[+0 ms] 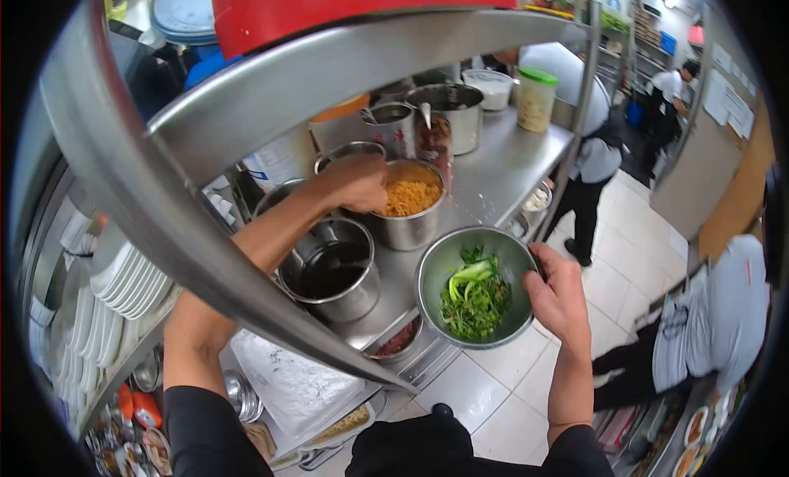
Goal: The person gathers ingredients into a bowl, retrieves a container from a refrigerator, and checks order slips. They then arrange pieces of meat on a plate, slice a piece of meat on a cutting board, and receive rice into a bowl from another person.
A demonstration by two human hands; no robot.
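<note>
In the head view my left hand (pixel 362 183) reaches over the rim of a steel pot (pixel 409 230) filled with orange-brown crispy bits (pixel 411 198). Its fingers are curled down at the edge of the bits, and the fingertips are hidden. My right hand (pixel 559 290) grips the rim of a metal bowl (pixel 429 271), thumb inside and fingers outside. Chopped green herbs and pale-stemmed leafy greens (pixel 475 294) lie in the bowl, which is held tilted toward me beside the counter edge. Under my left forearm stands a pot of dark liquid (pixel 335 271).
A curved metal shelf frame (pixel 345 62) crosses in front of the counter (pixel 501 161). Behind are a large pot (pixel 468 132) and a green-lidded tub (pixel 536 99). White plates (pixel 136 284) are stacked at left. A person in grey (pixel 699 313) stands at right; others work farther back.
</note>
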